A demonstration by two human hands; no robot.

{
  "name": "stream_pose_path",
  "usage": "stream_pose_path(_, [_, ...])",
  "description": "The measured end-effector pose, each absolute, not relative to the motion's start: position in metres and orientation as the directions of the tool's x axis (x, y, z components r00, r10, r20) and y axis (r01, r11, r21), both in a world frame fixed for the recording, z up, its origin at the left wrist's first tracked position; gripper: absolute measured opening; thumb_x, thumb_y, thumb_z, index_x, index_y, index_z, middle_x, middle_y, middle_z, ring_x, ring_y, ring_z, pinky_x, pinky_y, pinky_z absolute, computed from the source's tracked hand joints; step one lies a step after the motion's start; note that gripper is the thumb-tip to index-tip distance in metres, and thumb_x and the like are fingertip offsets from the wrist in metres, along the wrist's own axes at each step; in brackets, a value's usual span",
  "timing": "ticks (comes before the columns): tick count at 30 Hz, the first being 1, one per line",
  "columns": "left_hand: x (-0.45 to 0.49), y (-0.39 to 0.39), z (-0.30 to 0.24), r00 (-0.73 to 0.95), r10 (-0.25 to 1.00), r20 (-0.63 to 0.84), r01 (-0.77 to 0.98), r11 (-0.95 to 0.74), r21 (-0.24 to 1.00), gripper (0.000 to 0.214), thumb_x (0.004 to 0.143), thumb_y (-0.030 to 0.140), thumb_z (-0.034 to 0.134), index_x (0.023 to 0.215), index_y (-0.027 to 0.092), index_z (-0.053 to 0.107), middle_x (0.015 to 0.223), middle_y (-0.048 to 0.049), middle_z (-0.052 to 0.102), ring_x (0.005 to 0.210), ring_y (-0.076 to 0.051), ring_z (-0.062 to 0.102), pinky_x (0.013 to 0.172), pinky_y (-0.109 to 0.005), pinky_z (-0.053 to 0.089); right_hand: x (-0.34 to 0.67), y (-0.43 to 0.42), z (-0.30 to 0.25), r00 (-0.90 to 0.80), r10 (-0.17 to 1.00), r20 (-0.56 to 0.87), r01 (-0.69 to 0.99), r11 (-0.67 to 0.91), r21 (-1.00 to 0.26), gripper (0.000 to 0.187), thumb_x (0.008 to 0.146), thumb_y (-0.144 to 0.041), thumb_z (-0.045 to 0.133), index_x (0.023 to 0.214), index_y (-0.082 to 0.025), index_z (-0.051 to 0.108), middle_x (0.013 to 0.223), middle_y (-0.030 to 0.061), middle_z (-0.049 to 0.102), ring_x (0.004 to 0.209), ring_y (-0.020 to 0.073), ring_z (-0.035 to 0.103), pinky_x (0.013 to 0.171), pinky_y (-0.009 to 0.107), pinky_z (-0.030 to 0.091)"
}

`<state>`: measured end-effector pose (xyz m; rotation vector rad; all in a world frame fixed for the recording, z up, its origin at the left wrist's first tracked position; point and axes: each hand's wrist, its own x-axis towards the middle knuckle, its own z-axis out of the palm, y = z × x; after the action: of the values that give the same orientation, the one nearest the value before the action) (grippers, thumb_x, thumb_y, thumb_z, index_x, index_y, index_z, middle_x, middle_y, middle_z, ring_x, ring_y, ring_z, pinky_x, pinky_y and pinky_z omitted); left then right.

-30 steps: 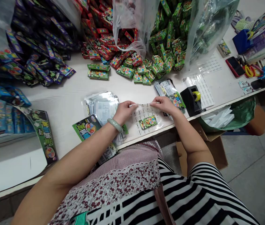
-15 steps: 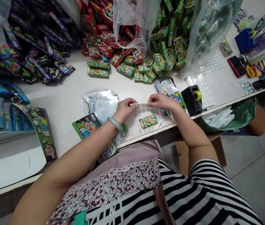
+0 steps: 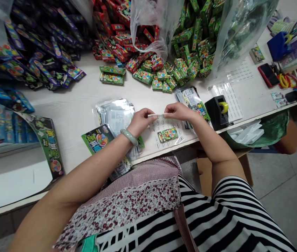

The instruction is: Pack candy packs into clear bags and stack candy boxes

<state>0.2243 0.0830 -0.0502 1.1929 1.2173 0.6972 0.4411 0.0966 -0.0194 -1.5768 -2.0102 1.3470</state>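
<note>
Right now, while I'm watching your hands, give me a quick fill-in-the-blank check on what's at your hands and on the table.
The left hand, pinching one end of a narrow clear strip, wears a pale green ____ at the wrist.
The right hand, pinching the other end, is the nearer hand to the black tape dispenser, whose roll of tape is ____.
Behind the hands, the heap of red packets lies between a heap of purple packets and a heap of ____ packets.

Missing words: bangle; yellow; green.

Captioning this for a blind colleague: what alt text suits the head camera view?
The left hand and right hand pinch a clear strip over a sheet printed with circles, a small green packet on it. Red packets, green packets and purple packets lie heaped beyond.
</note>
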Motion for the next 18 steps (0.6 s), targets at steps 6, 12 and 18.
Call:
stream_pose_path(6, [0.2251, 0.0839, -0.0488, 0.239, 0.905, -0.352, 0.160, 0.321, 0.933, 0.017, 0.063, 0.026, 0.072, 0.071, 0.017, 0.060, 0.065, 0.0027, 0.058, 0.061, -0.012, 0.050, 0.057, -0.023, 0.040, 0.4369, 0.1012, -0.0212, -0.391, 0.851, -0.351, 0.627, -0.032, -0.779, 0.021, 0.072, -0.034, 0.071, 0.077, -0.014, 0.068, 0.067, -0.0021, 0.061, 0.065, 0.0108, 0.048, 0.063, 0.025, 0.035])
stream_pose_path(12, [0.2270, 0.0828, -0.0450, 0.203, 0.898, -0.391, 0.242, 0.341, 0.908, 0.019, 0.069, 0.031, 0.073, 0.070, 0.017, 0.060, 0.060, 0.0033, 0.054, 0.057, -0.011, 0.047, 0.055, -0.024, 0.036, 0.4409, 0.1046, -0.0235, -0.425, 0.838, -0.343, 0.654, 0.022, -0.756, 0.025, 0.076, -0.038, 0.067, 0.077, -0.014, 0.069, 0.064, -0.0031, 0.059, 0.063, 0.0101, 0.046, 0.061, 0.025, 0.032])
stream_pose_path(18, [0.2280, 0.0830, -0.0468, 0.198, 0.899, -0.391, 0.255, 0.337, 0.906, 0.016, 0.069, 0.030, 0.069, 0.073, 0.017, 0.060, 0.064, 0.0021, 0.055, 0.061, -0.013, 0.050, 0.057, -0.025, 0.039, 0.4406, 0.1077, -0.0279, -0.396, 0.847, -0.355, 0.655, -0.011, -0.755, 0.023, 0.075, -0.037, 0.067, 0.075, -0.014, 0.069, 0.067, -0.0013, 0.062, 0.067, 0.0115, 0.050, 0.064, 0.026, 0.035])
